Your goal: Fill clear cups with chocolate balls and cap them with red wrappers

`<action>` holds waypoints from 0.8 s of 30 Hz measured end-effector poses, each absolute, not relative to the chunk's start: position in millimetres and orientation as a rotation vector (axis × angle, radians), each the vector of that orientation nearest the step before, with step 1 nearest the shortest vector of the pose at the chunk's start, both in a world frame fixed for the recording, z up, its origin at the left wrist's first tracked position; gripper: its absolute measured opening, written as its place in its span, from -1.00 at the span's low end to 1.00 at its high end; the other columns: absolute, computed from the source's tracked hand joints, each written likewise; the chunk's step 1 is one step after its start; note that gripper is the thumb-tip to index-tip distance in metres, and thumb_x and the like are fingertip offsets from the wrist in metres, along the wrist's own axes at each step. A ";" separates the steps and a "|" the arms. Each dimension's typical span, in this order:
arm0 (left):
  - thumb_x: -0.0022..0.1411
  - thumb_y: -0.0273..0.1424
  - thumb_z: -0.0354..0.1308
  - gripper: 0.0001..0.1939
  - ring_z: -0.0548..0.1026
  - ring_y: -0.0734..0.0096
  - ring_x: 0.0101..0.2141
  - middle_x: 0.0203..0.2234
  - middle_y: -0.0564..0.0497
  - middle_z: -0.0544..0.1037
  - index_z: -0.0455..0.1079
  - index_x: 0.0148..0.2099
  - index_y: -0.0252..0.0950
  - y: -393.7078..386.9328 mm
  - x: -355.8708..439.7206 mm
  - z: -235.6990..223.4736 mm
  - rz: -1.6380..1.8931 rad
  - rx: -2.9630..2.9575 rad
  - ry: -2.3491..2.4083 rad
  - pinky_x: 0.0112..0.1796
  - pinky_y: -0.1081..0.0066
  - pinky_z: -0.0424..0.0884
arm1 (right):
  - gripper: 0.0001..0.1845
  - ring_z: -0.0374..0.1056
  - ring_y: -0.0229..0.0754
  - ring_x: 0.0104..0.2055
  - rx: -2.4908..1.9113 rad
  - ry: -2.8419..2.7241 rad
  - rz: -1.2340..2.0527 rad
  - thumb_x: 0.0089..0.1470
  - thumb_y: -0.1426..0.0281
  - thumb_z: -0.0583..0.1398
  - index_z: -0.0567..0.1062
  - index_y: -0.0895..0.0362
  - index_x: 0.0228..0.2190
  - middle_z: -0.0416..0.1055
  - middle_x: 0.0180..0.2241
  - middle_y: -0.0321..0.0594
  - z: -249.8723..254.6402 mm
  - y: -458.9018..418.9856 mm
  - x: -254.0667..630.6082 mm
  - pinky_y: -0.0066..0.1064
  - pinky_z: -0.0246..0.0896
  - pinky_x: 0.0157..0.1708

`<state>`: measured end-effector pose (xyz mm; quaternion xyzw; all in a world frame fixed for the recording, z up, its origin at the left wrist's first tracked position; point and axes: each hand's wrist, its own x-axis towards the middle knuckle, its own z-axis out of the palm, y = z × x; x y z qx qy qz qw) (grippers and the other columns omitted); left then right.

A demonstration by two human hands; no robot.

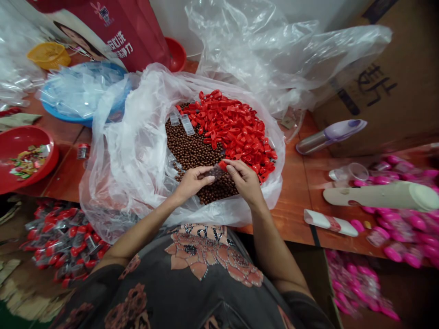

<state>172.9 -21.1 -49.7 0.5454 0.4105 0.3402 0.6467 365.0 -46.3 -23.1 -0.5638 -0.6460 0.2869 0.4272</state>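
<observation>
Far left, a red bowl (pixel 51 160) of wrapped sweets (pixel 29 162) on the wooden bench (pixel 65 171); next, the left hand (pixel 194 181) pinching a small clear packet (pixel 215 172), the right hand (pixel 244 180) pinching a red plastic piece (pixel 222 165) against it, both above brown beads (pixel 192 146) and red pieces (pixel 233 132) heaped inside a clear plastic bag (pixel 115 155).

Bright, even light left only soft shadows beneath the fingers (pixel 232 168); glare streaked the plastic sheeting (pixel 126 151) left of them, while pink packets (pixel 408 224) far right of them smeared with blur and edge stretch.
</observation>
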 end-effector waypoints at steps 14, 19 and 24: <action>0.02 -0.42 0.33 -0.59 0.52 0.50 -0.41 -0.30 -0.03 0.60 0.52 -0.03 -0.36 -28.0 178.7 -55.4 0.767 1.035 0.956 -0.25 0.36 0.52 | -0.65 0.45 -0.12 -0.12 -1.373 -1.833 0.457 0.31 0.28 0.03 0.50 0.02 0.01 0.50 -0.15 -0.09 -28.7 -52.9 365.1 -0.21 0.38 -0.07; -0.01 -0.43 0.35 -0.64 0.52 0.49 -0.40 -0.33 -0.02 0.60 0.54 -0.10 -0.35 -27.1 176.4 -53.4 0.770 1.023 0.969 -0.24 0.35 0.53 | -0.65 0.45 -0.11 -0.12 -1.357 -1.902 0.438 0.31 0.31 0.03 0.50 0.03 0.01 0.51 -0.16 -0.08 -31.6 -55.1 368.0 -0.22 0.39 -0.10; -0.06 -0.40 0.39 -0.64 0.53 0.47 -0.39 -0.32 -0.03 0.60 0.53 -0.15 -0.37 -26.0 175.9 -53.2 0.755 0.976 0.947 -0.24 0.34 0.53 | -0.62 0.43 -0.11 -0.07 -1.331 -1.917 0.443 0.31 0.31 0.01 0.45 0.04 0.07 0.48 -0.11 -0.07 -37.2 -58.0 368.0 -0.23 0.37 -0.05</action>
